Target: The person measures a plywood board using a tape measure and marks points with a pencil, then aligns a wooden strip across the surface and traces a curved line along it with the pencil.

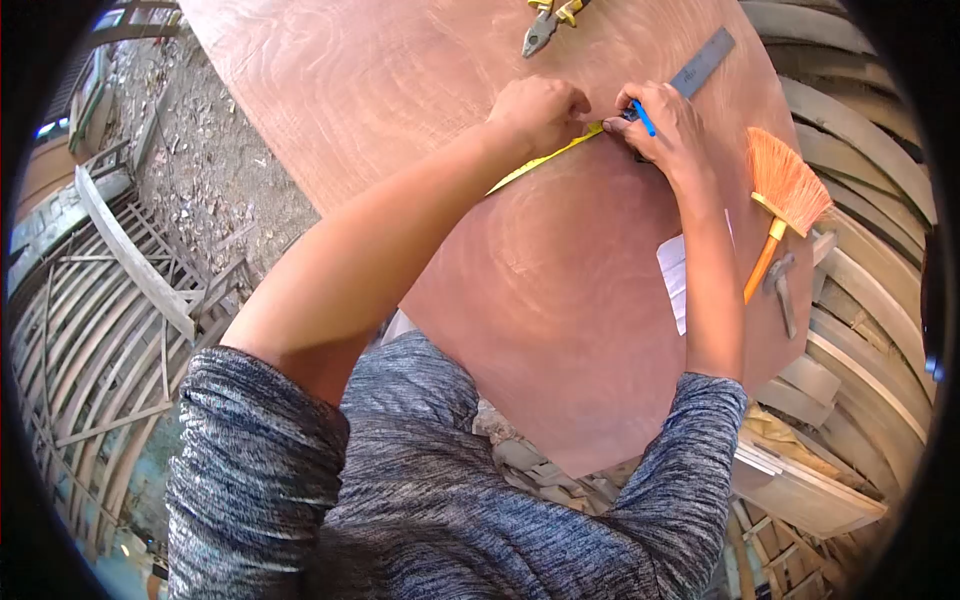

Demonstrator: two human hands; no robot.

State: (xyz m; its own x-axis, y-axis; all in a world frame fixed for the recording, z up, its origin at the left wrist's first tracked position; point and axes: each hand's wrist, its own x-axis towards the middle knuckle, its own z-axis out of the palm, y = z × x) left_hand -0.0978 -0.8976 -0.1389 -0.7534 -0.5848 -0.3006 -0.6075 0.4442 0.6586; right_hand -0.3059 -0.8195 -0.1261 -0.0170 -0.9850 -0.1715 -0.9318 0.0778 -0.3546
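Observation:
A yellow tape measure (545, 160) is drawn out over a reddish-brown wooden sheet (540, 330). My left hand (540, 108) curls closed at the tape, its fingertips partly hidden. Close by on the right, my right hand (662, 122) grips a blue pen (643, 118), with its fingertips by the tape's end. Beyond that hand a grey metal ruler blade (704, 62) lies slanted on the sheet. Something dark shows under my right fingers, but I cannot make out what it is.
Pliers (541, 30) with yellow handles lie at the sheet's far edge. On the right are an orange brush (785, 185), a hammer (785, 290) and a white paper (674, 280) partly under my forearm. Curved wooden pieces (860, 330) surround the sheet.

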